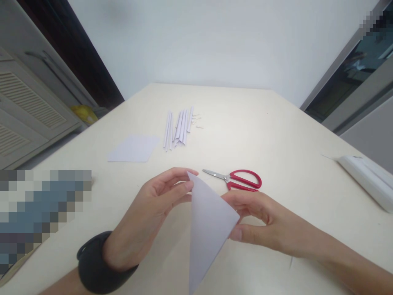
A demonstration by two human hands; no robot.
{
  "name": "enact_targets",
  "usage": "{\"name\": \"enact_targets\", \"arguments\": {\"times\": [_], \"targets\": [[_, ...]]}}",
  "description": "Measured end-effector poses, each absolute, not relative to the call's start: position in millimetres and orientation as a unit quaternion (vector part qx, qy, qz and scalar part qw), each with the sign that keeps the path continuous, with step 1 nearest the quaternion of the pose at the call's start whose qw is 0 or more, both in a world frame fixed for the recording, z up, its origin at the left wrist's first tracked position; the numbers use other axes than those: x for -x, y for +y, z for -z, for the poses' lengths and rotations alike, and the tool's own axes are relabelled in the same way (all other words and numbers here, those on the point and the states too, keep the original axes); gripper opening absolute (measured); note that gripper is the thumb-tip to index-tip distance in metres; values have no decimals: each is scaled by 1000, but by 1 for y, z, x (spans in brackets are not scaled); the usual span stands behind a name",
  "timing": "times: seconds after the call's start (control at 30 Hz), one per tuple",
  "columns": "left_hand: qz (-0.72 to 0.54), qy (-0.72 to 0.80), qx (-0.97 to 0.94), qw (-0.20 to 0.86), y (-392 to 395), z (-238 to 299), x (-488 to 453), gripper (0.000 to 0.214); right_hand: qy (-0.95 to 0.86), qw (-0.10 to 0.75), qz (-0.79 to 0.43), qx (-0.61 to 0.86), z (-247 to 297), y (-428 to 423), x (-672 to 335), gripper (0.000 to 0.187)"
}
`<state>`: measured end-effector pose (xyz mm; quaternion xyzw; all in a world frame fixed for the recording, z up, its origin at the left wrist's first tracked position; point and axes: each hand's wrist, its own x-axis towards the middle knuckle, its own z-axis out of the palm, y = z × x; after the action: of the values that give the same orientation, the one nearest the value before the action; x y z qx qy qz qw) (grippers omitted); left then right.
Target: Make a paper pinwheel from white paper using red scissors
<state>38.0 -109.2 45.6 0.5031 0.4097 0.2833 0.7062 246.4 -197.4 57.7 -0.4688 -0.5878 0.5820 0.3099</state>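
Folded white paper [207,229] up off the table [291,135], left hand [150,213] pinching its top corner, right hand [260,221] clamped on its right edge, red scissors [242,179] just behind, rolled paper sticks [179,128] farther back

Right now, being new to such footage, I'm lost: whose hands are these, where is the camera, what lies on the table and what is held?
No machine here: one camera worn on a person's head looks down at their own bare hands. The left hand, wearing a black wristband, and the right hand each pinch a white paper sheet, lifted above a cream table. On the table lie red-handled scissors, a bundle of rolled paper sticks and a flat pale sheet. A white object sits at its right edge.
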Motion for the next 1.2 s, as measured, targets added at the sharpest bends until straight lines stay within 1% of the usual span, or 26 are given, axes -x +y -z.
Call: {"name": "enact_targets", "arguments": {"times": [0.17,0.4,0.57,0.67,1.07,1.2], "targets": [[-292,409,-502,704,-109,-47,-38,7,-588,306,-593,457,-59,-197,-246,33],[-294,417,-516,688,-111,-44,-35,6,-595,301,-582,464,-60,-196,-245,25],[-305,418,-514,684,-109,-43,-37,8,-607,308,-580,447,-58,-196,-244,31],[-302,418,-509,690,-109,-43,-38,8,-612,310,-578,442,-56,-196,-245,34],[-268,399,-470,740,-112,-45,-39,3,-636,290,-551,457,-56,-198,-245,32],[-249,386,-492,740,-114,-44,-38,2,-635,290,-544,466,-55,-199,-244,30]]}}
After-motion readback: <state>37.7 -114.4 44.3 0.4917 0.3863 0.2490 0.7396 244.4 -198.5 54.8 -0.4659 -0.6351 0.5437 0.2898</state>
